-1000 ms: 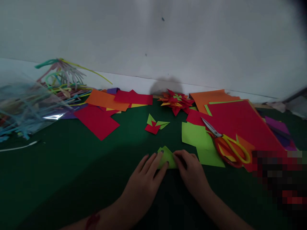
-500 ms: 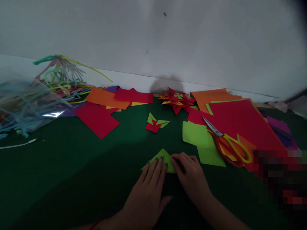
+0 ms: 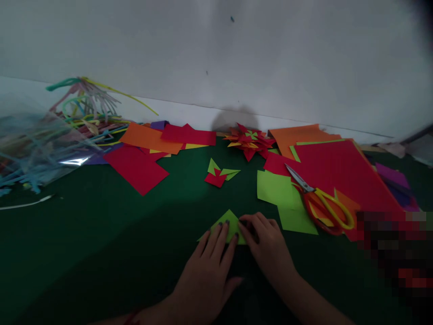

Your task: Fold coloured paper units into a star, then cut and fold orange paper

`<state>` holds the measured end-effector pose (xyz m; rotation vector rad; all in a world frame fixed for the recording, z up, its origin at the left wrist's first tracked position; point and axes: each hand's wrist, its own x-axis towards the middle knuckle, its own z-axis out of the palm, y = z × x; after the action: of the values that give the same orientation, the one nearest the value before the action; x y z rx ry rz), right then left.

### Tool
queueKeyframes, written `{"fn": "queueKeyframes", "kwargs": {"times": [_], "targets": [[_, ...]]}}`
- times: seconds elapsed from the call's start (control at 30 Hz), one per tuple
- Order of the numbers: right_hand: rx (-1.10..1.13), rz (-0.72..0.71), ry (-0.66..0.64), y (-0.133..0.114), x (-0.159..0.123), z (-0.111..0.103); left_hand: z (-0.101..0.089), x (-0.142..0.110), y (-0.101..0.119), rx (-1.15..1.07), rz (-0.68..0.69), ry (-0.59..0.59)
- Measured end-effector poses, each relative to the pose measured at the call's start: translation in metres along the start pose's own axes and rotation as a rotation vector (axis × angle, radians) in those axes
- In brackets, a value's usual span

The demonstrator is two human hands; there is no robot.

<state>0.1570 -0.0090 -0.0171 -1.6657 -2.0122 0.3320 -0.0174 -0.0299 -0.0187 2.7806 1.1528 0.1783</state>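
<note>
A light green paper (image 3: 229,217), folded into a triangle, lies on the dark green tabletop with its tip pointing away from me. My left hand (image 3: 206,271) rests flat across its left and middle part, fingers stretched out. At the paper's right edge, my right hand (image 3: 269,239) has thumb and index finger pinched together on it. Just beyond the triangle sits a small red and green folded paper piece (image 3: 217,178). Farther back stands a layered paper flower (image 3: 249,141) in red, orange, yellow and green.
Scissors (image 3: 318,203) with yellow and orange-red handles lie on red sheets (image 3: 341,176) at right, beside light green papers (image 3: 277,187). To the left are red paper (image 3: 137,169), an orange sheet (image 3: 152,139), a plastic bag (image 3: 37,144) and pipe cleaners (image 3: 98,101). A white wall (image 3: 169,54) rises behind.
My right fingertips have shifted slightly left along the paper's edge. My left index finger has spread a little to the right; the other things lie as before.
</note>
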Motion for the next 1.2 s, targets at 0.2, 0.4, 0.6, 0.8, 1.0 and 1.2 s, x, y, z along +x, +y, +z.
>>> {"fn": "queueKeyframes", "kwargs": {"times": [0.2, 0.4, 0.6, 0.8, 1.0, 1.2], "targets": [[0.004, -0.023, 0.025, 0.0008, 0.0002, 0.0012, -0.0013, -0.0006, -0.0013, -0.030, -0.010, -0.028], [-0.026, -0.019, 0.025, -0.0002, -0.0007, -0.0001, -0.0018, 0.0003, -0.0011, -0.047, -0.033, -0.033], [-0.050, -0.007, 0.015, -0.0041, -0.0027, -0.0010, -0.0048, 0.0015, -0.0012, -0.073, -0.040, -0.010], [0.000, 0.066, 0.052, -0.0039, -0.0063, -0.0004, -0.0050, 0.0007, -0.0020, -0.106, -0.057, 0.028], [0.020, 0.046, 0.064, 0.0009, -0.0061, -0.0002, -0.0056, 0.0013, -0.0038, -0.112, -0.065, -0.007], [0.050, 0.086, 0.061, 0.0008, -0.0086, -0.0012, -0.0050, 0.0013, -0.0044, -0.118, -0.065, 0.005]]}}
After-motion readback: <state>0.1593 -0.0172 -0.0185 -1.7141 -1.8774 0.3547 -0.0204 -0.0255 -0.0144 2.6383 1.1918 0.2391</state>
